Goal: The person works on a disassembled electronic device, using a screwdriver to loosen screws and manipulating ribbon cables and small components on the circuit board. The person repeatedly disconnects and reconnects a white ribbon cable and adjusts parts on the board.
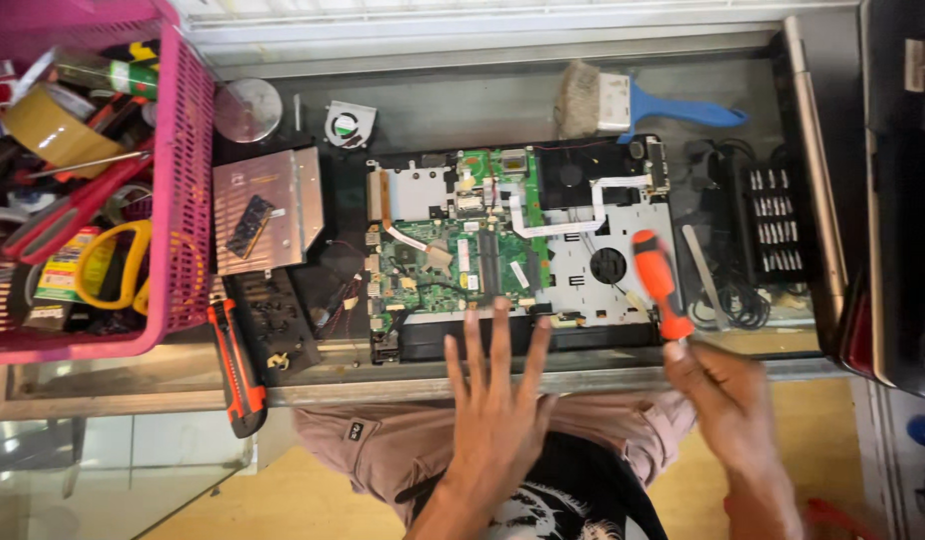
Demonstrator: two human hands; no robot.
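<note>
An opened laptop base (603, 235) lies on the glass counter, its green circuit board (453, 250) and round fan opening (608, 265) exposed. My left hand (498, 400) is spread flat, fingers apart, its fingertips touching the laptop's near edge. It holds nothing. My right hand (723, 385) grips the lower end of an orange-handled screwdriver (661, 282). The handle points up over the laptop's right part beside the fan opening. The screwdriver's tip is hidden by my fingers.
A pink basket (188, 170) of scissors, tape and tools stands at left. Beside it lie a metal drive caddy (268, 205), a small fan (349, 124), an orange utility knife (238, 375), a blue-handled brush (633, 105) and a bit set (778, 220). Another laptop (883, 200) stands at right.
</note>
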